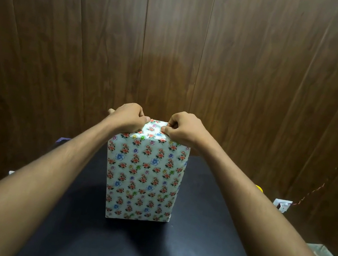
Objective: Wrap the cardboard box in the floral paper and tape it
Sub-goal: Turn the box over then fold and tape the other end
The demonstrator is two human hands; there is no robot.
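Head view: the box, covered in floral paper, stands upright on the black table. The left hand and right hand, fingers curled, pinch the paper at the box's top edge.

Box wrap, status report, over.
Left hand and right hand both pinch floral paper at the box top. Box upright, sides covered. Nothing blocking.

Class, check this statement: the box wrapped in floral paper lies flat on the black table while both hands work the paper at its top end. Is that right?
Not quite. The head view shows the box standing upright on the black table, not lying flat. The rest holds: the left hand and right hand both pinch the floral paper at its top end.
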